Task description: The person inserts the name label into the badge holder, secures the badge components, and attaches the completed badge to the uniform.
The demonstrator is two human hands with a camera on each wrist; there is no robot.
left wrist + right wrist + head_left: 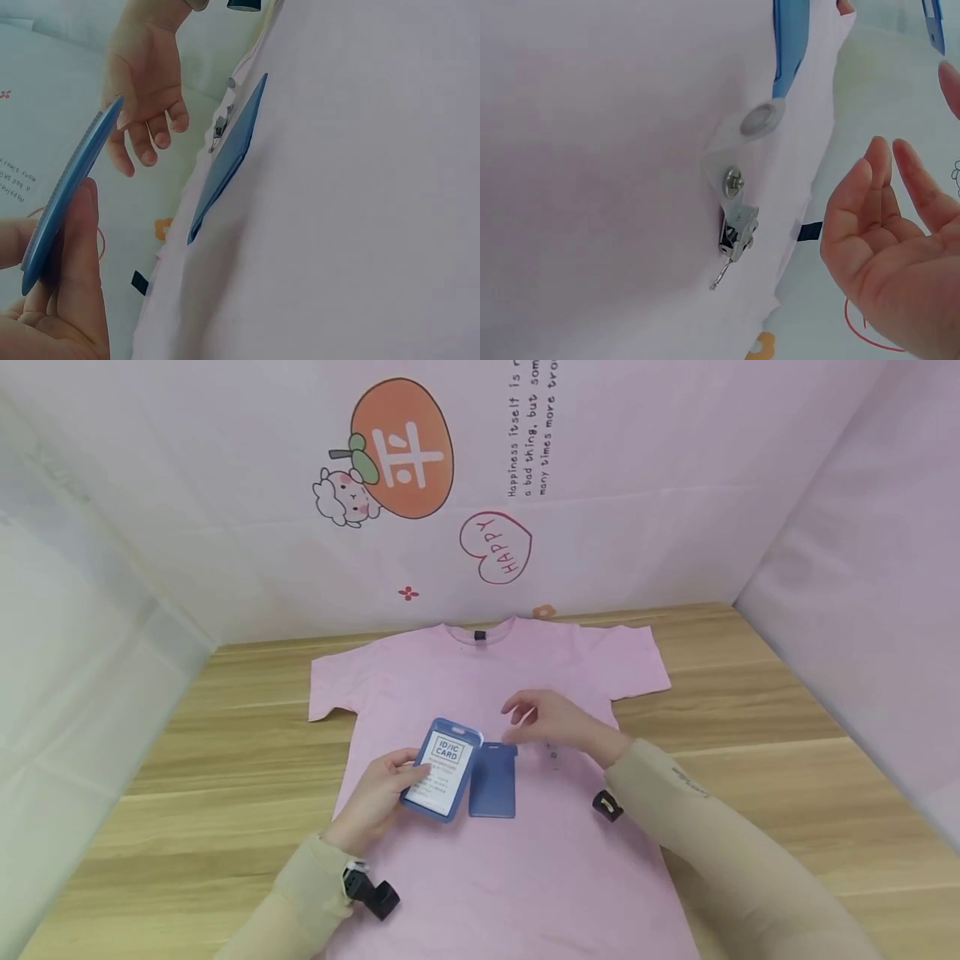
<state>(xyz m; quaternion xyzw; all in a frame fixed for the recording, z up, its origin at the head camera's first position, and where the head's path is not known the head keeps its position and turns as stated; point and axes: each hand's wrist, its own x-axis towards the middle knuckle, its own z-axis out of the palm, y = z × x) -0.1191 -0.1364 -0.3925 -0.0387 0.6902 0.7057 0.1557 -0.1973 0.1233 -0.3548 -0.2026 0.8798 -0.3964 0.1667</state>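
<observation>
My left hand (378,792) holds a blue ID card holder (448,777) between thumb and fingers, tilted above the shirt. A white insert printed "ID/IC CARD" shows in its front. Just right of it, a flat blue card-holder piece (492,787) lies on a pink T-shirt (487,877). Over the shirt, beyond that piece's upper right corner, hovers my right hand (558,722), fingers loosely bent and holding nothing. In the right wrist view, a metal badge clip (739,231) on a clear snap strap (720,150) lies on the shirt beside the blue piece.
The T-shirt is spread over a wooden table (187,810), its collar toward the back. A printed pale cloth wall (637,510) stands behind, with more cloth on both sides. Black wrist devices (371,893) sit at both cuffs.
</observation>
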